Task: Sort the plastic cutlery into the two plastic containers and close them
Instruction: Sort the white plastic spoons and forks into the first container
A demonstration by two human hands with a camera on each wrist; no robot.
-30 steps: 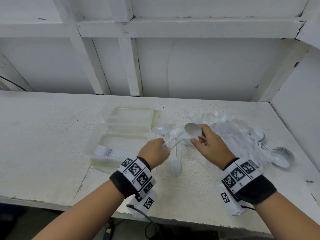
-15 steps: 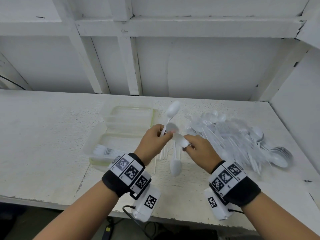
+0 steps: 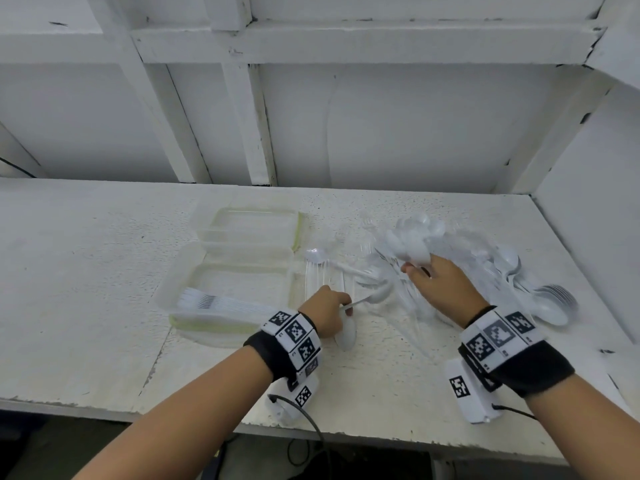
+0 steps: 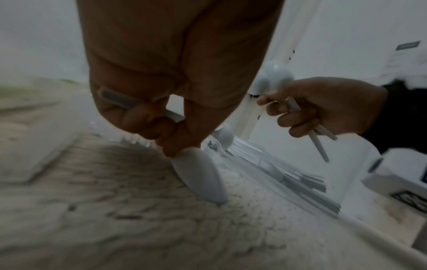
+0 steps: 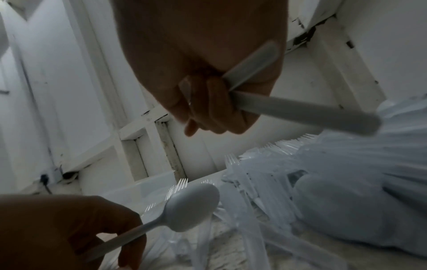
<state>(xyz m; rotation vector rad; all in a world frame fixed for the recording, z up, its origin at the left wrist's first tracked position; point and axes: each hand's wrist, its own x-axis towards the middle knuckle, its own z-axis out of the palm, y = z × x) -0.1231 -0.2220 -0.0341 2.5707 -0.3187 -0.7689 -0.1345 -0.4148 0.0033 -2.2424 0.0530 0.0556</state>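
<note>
My left hand (image 3: 343,306) pinches the handle of one white plastic spoon (image 3: 377,295) low over the table; its bowl points right. The same spoon (image 5: 191,206) shows in the right wrist view. Another spoon (image 3: 346,336) lies on the table just under that hand. My right hand (image 3: 417,270) grips a small bunch of spoons (image 3: 415,249) by the handles (image 5: 300,113) over the cutlery pile (image 3: 491,268). Two clear containers stand open at the left: the near one (image 3: 166,299) holds a row of forks (image 3: 221,301), the far one (image 3: 294,233) looks empty.
Loose clear forks (image 3: 317,275) and a spoon lie between the containers and the pile. A stack of nested spoons (image 3: 554,296) sits at the pile's right end. White walls close off the back and right. The table's front edge (image 3: 104,408) is near my wrists.
The hands have parted. My left hand dropped toward the table, its spoon swinging from upright to pointing right. My right hand moved right and back to the pile, still holding spoons.
</note>
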